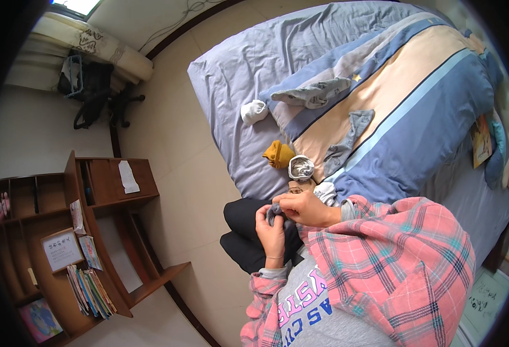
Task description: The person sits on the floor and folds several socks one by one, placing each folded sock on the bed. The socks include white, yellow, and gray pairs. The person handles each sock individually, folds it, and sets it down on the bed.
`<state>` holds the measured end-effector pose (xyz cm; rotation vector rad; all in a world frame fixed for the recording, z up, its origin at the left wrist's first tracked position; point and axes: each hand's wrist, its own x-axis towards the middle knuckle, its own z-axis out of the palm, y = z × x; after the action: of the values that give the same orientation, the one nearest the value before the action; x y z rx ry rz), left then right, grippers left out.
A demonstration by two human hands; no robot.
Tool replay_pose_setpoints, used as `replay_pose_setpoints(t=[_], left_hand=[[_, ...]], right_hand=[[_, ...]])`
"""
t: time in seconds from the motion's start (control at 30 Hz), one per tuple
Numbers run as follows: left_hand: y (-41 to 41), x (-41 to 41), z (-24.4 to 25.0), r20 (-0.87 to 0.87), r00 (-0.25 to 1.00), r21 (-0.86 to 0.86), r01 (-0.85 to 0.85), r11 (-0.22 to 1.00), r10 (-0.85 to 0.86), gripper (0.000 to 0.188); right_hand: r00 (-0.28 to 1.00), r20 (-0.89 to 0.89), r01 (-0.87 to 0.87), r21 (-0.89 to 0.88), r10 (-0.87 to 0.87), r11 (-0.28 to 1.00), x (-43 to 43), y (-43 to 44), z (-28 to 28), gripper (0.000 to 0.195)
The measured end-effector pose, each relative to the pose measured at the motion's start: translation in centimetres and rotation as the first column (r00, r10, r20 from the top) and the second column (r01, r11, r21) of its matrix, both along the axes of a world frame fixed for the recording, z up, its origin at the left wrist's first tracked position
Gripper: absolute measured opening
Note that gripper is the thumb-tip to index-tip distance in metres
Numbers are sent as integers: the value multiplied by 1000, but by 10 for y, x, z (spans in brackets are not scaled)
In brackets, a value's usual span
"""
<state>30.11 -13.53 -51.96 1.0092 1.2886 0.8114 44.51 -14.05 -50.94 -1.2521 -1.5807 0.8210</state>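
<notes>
Above my lap, my left hand and my right hand both grip a small dark grey sock, partly hidden by the fingers. Just beyond them on the bed's edge lie a tan rolled sock, a white one, a white-and-grey rolled one and a mustard yellow one. A white ribbed rolled sock sits farther off on the sheet. Two grey patterned socks, one near the top and one lower, lie flat across the striped quilt.
The bed with its blue and peach quilt spreads before me. Left of the tiled floor stands a brown wooden shelf unit with books and a framed sheet. A black office chair stands by the curtain.
</notes>
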Motion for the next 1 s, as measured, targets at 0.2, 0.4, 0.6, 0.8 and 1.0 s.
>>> replay_pose_setpoints(t=[0.2,0.4,0.6,0.8,1.0], left_hand=[[40,49,-20,-207,942,61,281,958,-263,29],[36,71,-74,-403,779,230,595,770,-481,47],[17,68,-52,-281,845,193,515,835,-455,55],[30,48,-8,125,983,156,116,981,-136,55],[38,16,33,421,854,-157,-265,951,307,30]], right_hand=[[974,146,196,-182,-171,964,56,7,4,15],[823,464,404,-73,-328,912,141,5,-13,29],[596,704,492,58,-385,869,185,10,-46,16],[868,118,494,-101,-482,864,118,53,57,15],[909,404,-120,26,100,992,26,37,67,30]])
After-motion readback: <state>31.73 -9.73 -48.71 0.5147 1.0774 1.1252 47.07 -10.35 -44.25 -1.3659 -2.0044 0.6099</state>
